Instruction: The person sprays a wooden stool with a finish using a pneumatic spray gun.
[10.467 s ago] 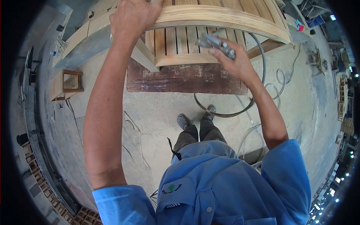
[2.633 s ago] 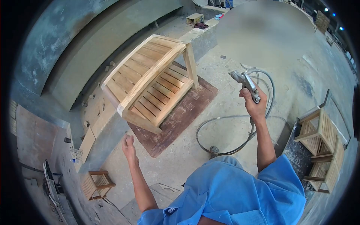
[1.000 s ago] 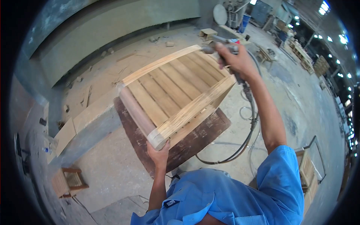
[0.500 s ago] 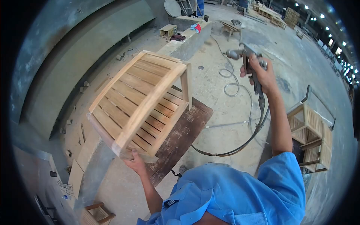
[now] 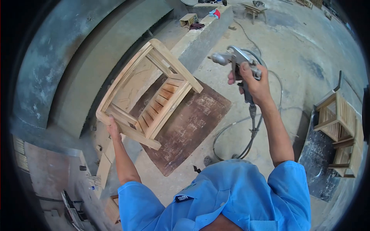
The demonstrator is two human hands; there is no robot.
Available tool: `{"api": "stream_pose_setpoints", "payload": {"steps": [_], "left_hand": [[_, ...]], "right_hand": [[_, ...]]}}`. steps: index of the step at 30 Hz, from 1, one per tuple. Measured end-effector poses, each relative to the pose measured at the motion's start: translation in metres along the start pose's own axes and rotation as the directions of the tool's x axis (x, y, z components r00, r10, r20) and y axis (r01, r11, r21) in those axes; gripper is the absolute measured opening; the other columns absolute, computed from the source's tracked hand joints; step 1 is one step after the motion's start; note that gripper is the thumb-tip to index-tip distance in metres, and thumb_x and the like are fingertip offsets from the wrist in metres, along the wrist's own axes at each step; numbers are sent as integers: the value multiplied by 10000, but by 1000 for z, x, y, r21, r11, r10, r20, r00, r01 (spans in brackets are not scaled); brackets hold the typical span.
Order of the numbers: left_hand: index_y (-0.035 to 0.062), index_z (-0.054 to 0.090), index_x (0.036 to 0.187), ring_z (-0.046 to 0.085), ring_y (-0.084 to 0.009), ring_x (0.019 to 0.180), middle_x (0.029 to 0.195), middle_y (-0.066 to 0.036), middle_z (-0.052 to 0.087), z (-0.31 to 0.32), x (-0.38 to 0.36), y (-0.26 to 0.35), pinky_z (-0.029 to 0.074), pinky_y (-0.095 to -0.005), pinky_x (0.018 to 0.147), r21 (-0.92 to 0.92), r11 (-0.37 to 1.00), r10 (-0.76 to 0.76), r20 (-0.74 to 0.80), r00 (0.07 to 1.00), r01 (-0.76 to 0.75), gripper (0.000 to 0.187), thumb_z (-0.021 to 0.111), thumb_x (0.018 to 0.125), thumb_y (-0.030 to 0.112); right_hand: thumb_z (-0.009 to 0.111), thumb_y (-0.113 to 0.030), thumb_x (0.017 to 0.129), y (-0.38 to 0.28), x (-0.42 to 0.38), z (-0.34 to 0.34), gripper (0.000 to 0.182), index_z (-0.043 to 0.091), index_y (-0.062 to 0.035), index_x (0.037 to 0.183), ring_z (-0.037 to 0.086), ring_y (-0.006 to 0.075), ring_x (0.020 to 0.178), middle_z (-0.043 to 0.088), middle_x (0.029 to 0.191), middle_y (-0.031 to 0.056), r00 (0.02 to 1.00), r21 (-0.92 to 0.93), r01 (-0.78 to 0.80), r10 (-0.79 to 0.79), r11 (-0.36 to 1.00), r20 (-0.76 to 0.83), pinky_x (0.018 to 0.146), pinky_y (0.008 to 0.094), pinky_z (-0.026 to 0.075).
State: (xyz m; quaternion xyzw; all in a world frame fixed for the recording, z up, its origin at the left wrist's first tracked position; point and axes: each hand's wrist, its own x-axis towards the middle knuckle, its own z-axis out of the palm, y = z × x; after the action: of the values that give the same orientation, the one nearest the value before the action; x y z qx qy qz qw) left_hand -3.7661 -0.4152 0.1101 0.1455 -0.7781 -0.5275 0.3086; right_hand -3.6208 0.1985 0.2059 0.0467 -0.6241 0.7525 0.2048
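A slatted wooden chair (image 5: 169, 111) is tilted above a worn brown board (image 5: 189, 127), left of centre. My left hand (image 5: 113, 128) is closed on the chair's frame at its lower left corner. In my right hand (image 5: 252, 82) is a metal spray gun (image 5: 241, 61), its nozzle pointing left towards the chair, with a gap between the two. My fingers wrap round the gun's grip. A hose (image 5: 252, 133) hangs from the bottom of the gun and loops on the floor.
More wooden chairs (image 5: 339, 119) stand at the right on a dark board (image 5: 318, 169). A low concrete wall (image 5: 208, 34) carries cloths at the top. A curved grey panel (image 5: 104, 54) fills the upper left. Farther back stands a small wooden stool (image 5: 253, 9).
The chair has turned, so its open frame and seat now show instead of the slatted back. My right hand has come lower and left with the spray gun.
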Motion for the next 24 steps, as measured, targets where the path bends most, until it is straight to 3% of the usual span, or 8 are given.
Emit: {"api": "stream_pose_setpoints", "payload": {"steps": [4,6,8,10,14,18,21,24], "left_hand": [[-20,507,1283,607,-261,1042,1199,-153,594,-3,21,7,502,-404,888,-2,1000,-19,89,996,19,635,656,882,450],[-2,465,1314,624,-308,1018,1200,-162,584,1,11,35,539,-493,814,99,971,-224,38,974,219,652,651,882,449],[8,445,1327,618,-336,1031,1207,-172,576,-2,21,33,538,-536,799,118,970,-221,54,974,214,669,652,876,456],[18,425,1340,612,-364,1044,1213,-183,567,0,26,34,536,-579,783,130,969,-220,65,973,210,687,653,870,464],[17,420,1338,596,-408,1062,1263,-217,522,-3,44,38,532,-609,790,256,920,-315,29,949,298,699,658,856,464],[3,434,1320,582,-426,1085,1296,-231,499,-15,80,22,530,-616,804,345,869,-426,156,891,355,672,667,852,425],[-16,456,1293,610,-429,1032,1232,-250,542,-12,91,28,550,-599,760,328,882,-410,182,894,338,622,665,857,376],[-57,452,1283,642,-407,971,1189,-253,573,-6,89,39,567,-563,700,356,873,-423,216,880,332,614,642,871,356]], "right_hand": [[598,-442,936,17,11,11,416,629,-27,940,630,86,636,649,730,31,1000,144,29,-27,989,-16,405,211,401],[604,-443,930,45,9,9,422,634,-28,865,592,73,555,627,653,19,999,-1,-40,40,999,-21,396,219,394],[609,-445,924,85,-5,-4,429,634,-34,804,540,69,480,595,578,8,991,-9,-112,111,994,-71,387,231,386],[603,-437,928,116,-29,-19,418,633,-42,794,507,72,448,579,547,9,934,-118,-343,325,932,-146,386,231,380],[606,-450,924,181,-79,-33,421,631,-49,799,531,71,485,597,584,12,841,-39,-506,484,861,-242,393,233,383],[612,-452,924,208,-111,-22,419,641,-36,875,571,68,589,619,677,12,825,23,-496,479,868,-301,440,232,411],[647,-374,923,211,-122,-2,461,632,-11,1206,571,81,680,621,751,20,913,19,-263,255,965,-319,597,230,454],[670,-332,914,233,-127,19,473,608,-7,1252,575,77,708,637,789,34,918,-27,-105,87,994,-388,652,246,480]]}}
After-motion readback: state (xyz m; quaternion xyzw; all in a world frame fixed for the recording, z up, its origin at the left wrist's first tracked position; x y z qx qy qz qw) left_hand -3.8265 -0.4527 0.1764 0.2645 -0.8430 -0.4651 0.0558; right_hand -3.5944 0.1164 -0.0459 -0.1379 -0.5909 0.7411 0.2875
